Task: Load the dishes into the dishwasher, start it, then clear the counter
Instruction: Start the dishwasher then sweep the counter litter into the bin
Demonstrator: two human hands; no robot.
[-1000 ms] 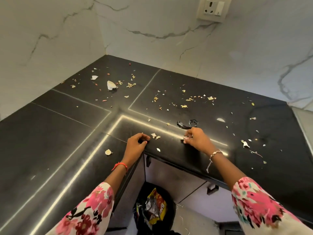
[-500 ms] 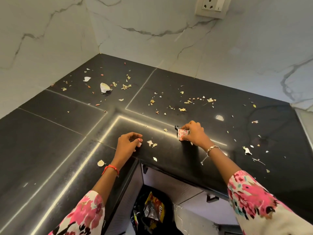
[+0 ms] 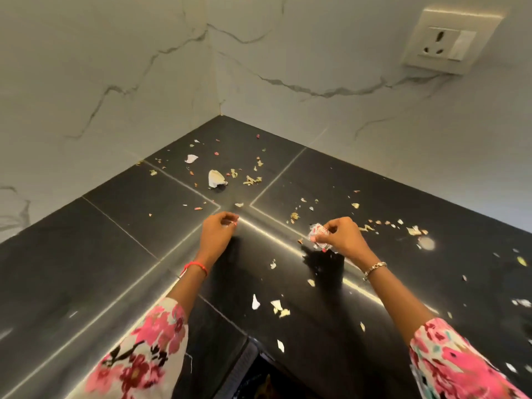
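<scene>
A black corner counter (image 3: pixel 86 254) is strewn with small paper and peel scraps. My right hand (image 3: pixel 342 240) grips a crumpled red-and-white wrapper (image 3: pixel 318 233) just above the counter. My left hand (image 3: pixel 218 231) has its fingers curled, the fingertips pinching a tiny scrap near the middle tile joint. A larger white scrap (image 3: pixel 215 178) lies farther back towards the corner, and a smaller white piece (image 3: pixel 191 158) sits behind it. More bits (image 3: pixel 279 308) lie near the front edge between my arms.
White marbled walls meet at the corner (image 3: pixel 220 110) behind the counter. A wall socket (image 3: pixel 449 41) sits at the upper right. Below the counter's front edge a dark opening (image 3: pixel 267 378) shows. Scraps (image 3: pixel 414 230) spread to the right of my right hand.
Both hands have moved farther back over the counter. My right hand picked up the wrapper and still holds it. The view has tilted up, hiding the bin below.
</scene>
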